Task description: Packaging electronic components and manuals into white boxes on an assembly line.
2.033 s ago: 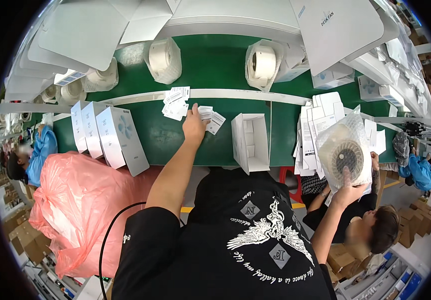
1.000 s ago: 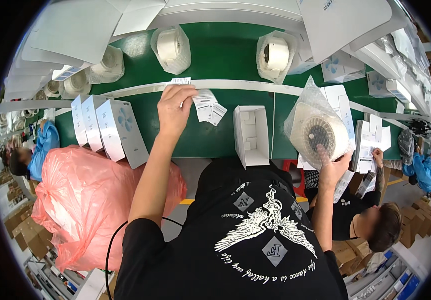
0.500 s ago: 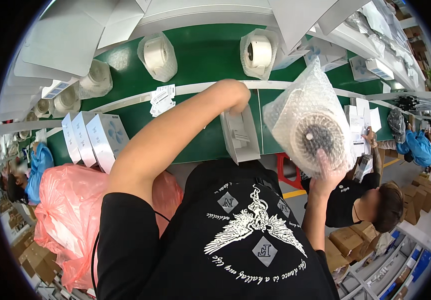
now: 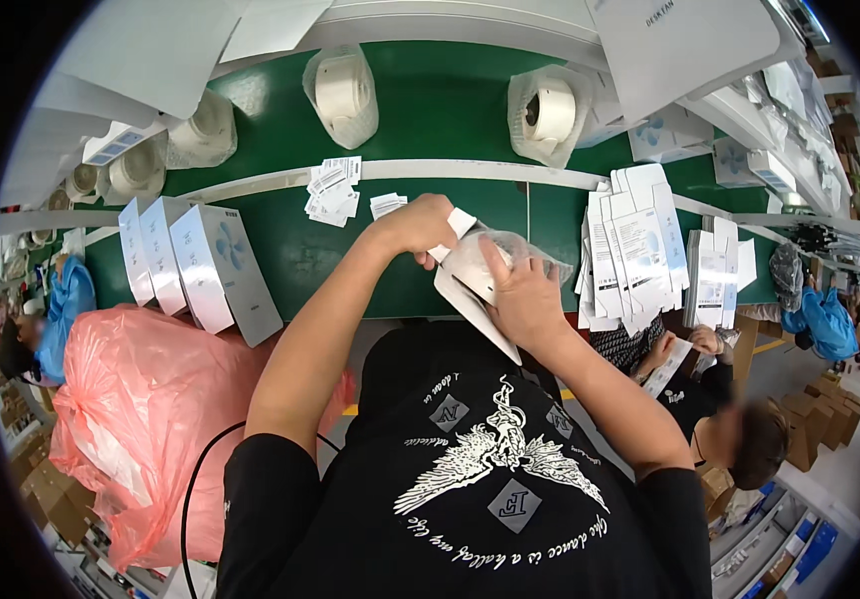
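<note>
In front of my chest, a small white carton (image 4: 472,307) stands tilted with its opening upward. A white fan in bubble wrap (image 4: 468,268) sits partly inside it, the loose end of the wrap sticking out to the right. My left hand (image 4: 418,230) is closed on a raised flap at the carton's far left edge, fingertips curled under. My right hand (image 4: 527,301) lies over the wrapped fan, fingers bent around it and the carton's side. The fan's lower part is hidden by the carton and my right hand.
Loose paper slips (image 4: 333,192) lie on the green table (image 4: 320,270). White boxes (image 4: 220,265) stand left, above a pink bag (image 4: 165,419). Flattened cartons (image 4: 634,250) are stacked right, near a co-worker's hands (image 4: 661,351). Other wrapped fans (image 4: 342,92) stand on the far green strip.
The wrapped fan has come from the right into the carton, brought by my right hand. My left hand has drawn back to the carton's flap. Flattened cartons now show at right.
</note>
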Tool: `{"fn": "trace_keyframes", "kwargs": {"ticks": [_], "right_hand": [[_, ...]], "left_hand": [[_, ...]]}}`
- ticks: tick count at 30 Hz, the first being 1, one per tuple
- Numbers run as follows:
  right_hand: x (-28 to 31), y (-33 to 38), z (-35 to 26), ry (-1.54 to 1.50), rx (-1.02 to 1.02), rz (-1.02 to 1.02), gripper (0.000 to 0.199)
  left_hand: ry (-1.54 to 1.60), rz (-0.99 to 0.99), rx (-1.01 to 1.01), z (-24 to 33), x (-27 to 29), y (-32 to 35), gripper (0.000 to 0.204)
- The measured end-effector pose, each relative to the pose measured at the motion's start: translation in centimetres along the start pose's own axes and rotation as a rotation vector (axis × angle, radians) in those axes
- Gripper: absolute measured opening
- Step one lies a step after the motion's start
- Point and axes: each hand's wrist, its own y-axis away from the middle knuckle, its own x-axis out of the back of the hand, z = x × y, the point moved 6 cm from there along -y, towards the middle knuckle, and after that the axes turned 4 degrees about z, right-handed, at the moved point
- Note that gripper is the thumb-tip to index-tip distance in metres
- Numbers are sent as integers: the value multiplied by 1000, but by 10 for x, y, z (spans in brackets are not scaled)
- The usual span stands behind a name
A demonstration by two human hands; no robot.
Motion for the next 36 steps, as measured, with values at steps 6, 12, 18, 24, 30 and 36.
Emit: {"fn": "trace_keyframes", "kwargs": {"ticks": [6, 12, 18, 24, 30, 36], "right_hand": [[6, -46, 20, -175, -50, -229, 96], [75, -178, 43, -153, -61, 113, 66], [41, -334, 104, -282, 77, 509, 60], [13, -305, 162, -512, -102, 693, 63], [-33, -247, 229, -342, -303, 746, 82], [-69, -262, 229, -20, -186, 589, 72]], "left_hand": [[379, 320, -85, -21, 8, 43, 34], [441, 1005, -291, -23, 27, 127, 27], [256, 2068, -462, 79, 96, 243, 15], [-70, 2123, -152, 125, 170, 286, 36], [-326, 2199, -133, 118, 200, 294, 39], [-292, 2066, -17, 127, 194, 296, 35]]}}
